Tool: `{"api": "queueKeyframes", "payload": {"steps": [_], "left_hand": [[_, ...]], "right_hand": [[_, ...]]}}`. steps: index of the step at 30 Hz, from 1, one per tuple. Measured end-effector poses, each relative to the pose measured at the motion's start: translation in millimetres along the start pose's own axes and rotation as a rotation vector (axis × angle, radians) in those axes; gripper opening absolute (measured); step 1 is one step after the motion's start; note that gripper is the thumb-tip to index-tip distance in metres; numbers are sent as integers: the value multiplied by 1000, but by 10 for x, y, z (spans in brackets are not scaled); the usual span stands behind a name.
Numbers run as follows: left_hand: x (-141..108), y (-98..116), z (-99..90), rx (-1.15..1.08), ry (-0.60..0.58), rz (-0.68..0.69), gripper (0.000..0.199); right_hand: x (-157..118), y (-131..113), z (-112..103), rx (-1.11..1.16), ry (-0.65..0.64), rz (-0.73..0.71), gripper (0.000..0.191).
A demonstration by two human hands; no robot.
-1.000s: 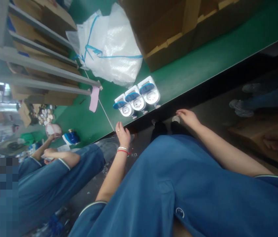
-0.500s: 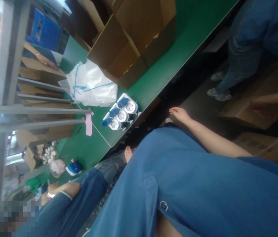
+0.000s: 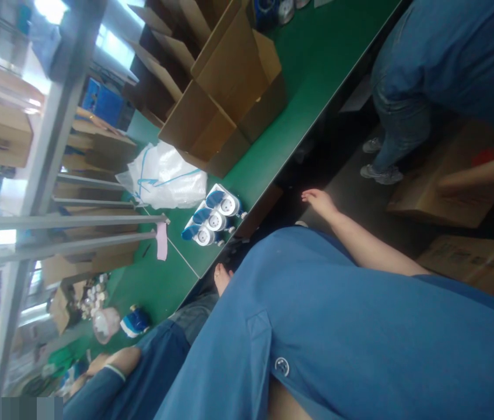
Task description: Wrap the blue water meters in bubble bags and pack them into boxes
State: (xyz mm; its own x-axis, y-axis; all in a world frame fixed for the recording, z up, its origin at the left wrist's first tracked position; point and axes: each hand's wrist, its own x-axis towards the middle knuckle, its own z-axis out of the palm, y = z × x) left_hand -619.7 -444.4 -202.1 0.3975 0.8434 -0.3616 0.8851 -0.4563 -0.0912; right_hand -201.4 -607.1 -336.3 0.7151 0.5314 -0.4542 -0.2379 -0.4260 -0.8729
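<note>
My right hand [image 3: 319,204] hangs over the dark floor beside the bench, its fingers loosely apart and nothing in them. Close to the bench edge, my left hand [image 3: 222,277] shows only partly past the blue smock; its fingers look apart and hold nothing visible. Nearest to both is a group of three white sockets with blue lids [image 3: 215,217], standing on the green bench [image 3: 268,146] near its edge. Neither hand touches them. Behind the sockets lies a white plastic bag with blue string [image 3: 170,175].
Open cardboard boxes [image 3: 247,87] stand on the bench. Metal bars [image 3: 76,224] cross the left. A co-worker's arm [image 3: 124,360] is at lower left, beside a blue-and-white part [image 3: 135,321]. At right, another person's hand rests at a carton [image 3: 439,186].
The view has shifted, so the boxes, bag and bars sit somewhat lower in the picture. My hands stay low beside the bench, still empty. The person at right shows more sleeve.
</note>
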Motion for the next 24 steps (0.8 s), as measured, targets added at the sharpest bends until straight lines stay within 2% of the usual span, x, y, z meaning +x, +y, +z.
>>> {"api": "queueKeyframes", "payload": {"steps": [3,7,10,13,16,19,22,24], "left_hand": [[157,-114,-72,-21,107,-65,48],[548,-317,-355,-89,245,-132,51],[954,-460,-650,-207,386,-120,54],[1383,-504,-919,-314,473,-64,57],[1735,-430,-1096,-385,470,-27,59],[1887,-360,-1167,-439,399,7,56],[1806,-408,-1153,-468,329,62,51],[1697,-484,-1108,-518,323,24,50]], "right_hand": [[37,-68,53,-17,-19,-17,24],[76,-378,193,-86,-123,-74,25],[112,-839,413,-175,-262,-175,27],[180,-1431,793,-222,-372,-357,36],[272,-2002,1314,-165,-459,-507,54],[336,-2387,1812,-164,-581,-582,60],[361,-2499,2100,-329,-637,-557,52],[385,-2438,2171,-416,-594,-513,47]]}}
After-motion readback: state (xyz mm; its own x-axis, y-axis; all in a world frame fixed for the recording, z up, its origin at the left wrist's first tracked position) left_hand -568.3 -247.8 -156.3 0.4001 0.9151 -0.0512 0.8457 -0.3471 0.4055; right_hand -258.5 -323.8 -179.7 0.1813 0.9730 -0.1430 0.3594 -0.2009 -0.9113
